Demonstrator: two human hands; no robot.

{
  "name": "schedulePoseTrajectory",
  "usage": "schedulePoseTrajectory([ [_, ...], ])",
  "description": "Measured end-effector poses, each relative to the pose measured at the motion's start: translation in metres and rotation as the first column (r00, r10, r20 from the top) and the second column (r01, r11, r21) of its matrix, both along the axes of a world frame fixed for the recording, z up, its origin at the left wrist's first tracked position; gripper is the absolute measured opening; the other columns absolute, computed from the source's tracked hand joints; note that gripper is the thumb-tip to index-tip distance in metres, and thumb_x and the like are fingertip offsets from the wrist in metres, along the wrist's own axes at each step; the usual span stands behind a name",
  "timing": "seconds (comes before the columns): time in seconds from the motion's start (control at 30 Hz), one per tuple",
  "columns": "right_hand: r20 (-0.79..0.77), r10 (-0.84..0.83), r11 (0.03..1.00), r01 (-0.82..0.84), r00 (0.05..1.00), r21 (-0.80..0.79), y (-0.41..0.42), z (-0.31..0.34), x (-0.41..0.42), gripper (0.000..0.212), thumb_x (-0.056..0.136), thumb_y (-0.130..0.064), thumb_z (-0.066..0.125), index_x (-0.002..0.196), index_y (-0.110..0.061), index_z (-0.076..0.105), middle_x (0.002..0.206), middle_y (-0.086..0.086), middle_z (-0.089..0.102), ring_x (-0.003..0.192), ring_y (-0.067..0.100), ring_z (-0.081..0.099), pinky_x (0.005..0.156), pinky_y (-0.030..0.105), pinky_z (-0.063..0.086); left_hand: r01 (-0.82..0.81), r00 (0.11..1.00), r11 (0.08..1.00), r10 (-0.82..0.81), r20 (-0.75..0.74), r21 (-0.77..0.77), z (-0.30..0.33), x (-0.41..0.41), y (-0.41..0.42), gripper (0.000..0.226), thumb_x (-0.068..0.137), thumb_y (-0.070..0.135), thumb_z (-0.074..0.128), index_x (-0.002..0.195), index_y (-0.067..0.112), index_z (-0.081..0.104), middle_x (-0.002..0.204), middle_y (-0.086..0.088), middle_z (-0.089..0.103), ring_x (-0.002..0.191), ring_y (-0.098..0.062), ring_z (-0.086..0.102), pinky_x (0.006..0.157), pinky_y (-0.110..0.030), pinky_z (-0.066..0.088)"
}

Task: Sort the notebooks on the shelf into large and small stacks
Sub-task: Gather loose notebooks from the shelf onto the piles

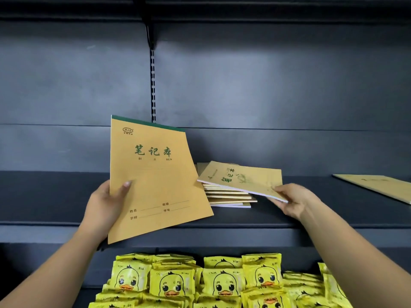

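Head view puts both of my hands up at the dark shelf. My left hand grips a large notebook by its left edge, thumb across the cover, holding it upright and slightly tilted in front of the shelf. My right hand pinches the near right corner of a smaller notebook, which lies tilted on top of the mixed stack at mid-shelf, its left end raised off the books below.

I judge the sort as barely begun. Well off to the right, one notebook lies flat alone on the shelf, which may be the start of a pile; I cannot tell its size class. The central stack holds several books with uneven edges, and both books in my hands are not yet placed.

Green print on the large cover reads 笔记本 with "BI JI BEN" beneath, plus lines for 姓名, 班级, 学号 and 学校. A small oval logo sits top left, too small to read. Below the shelf, yellow duck-face packets carry small lettering I cannot make out for certain.
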State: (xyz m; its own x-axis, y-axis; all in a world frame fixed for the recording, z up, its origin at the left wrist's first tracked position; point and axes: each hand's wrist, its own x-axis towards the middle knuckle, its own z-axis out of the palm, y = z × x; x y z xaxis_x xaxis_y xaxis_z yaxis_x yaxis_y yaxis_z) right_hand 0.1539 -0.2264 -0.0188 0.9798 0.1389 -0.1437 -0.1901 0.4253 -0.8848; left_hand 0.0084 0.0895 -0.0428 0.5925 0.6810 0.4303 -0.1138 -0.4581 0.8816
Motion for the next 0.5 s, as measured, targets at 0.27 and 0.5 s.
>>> schedulePoseTrajectory([
  [0.27,0.022,0.058,0.990,-0.061,0.998,0.124,0.027,-0.005,-0.031,0.015,0.094,0.009,0.039,0.091,0.001,0.051,0.089,0.019,0.060,0.082,0.030,0.061,0.053,0.035,0.057,0.016,1.000,1.000,-0.016,0.002,0.003,0.001,-0.004,-0.002,0.038,0.092,0.039,0.046,0.118,0.012,0.055,0.100,-0.002,0.056,0.090,-0.023,0.053,0.074,-0.033,0.039],
  [0.5,0.065,0.203,0.978,-0.200,0.977,-0.054,0.036,-0.009,-0.051,0.011,0.087,0.008,0.054,0.091,-0.001,0.056,0.066,0.016,0.070,0.058,0.023,0.069,0.050,0.030,0.057,0.058,0.998,0.997,-0.056,-0.034,0.045,0.002,-0.002,-0.005,0.037,0.091,0.040,0.048,0.116,0.014,0.055,0.094,0.000,0.057,0.084,-0.020,0.054,0.060,-0.029,0.040],
])
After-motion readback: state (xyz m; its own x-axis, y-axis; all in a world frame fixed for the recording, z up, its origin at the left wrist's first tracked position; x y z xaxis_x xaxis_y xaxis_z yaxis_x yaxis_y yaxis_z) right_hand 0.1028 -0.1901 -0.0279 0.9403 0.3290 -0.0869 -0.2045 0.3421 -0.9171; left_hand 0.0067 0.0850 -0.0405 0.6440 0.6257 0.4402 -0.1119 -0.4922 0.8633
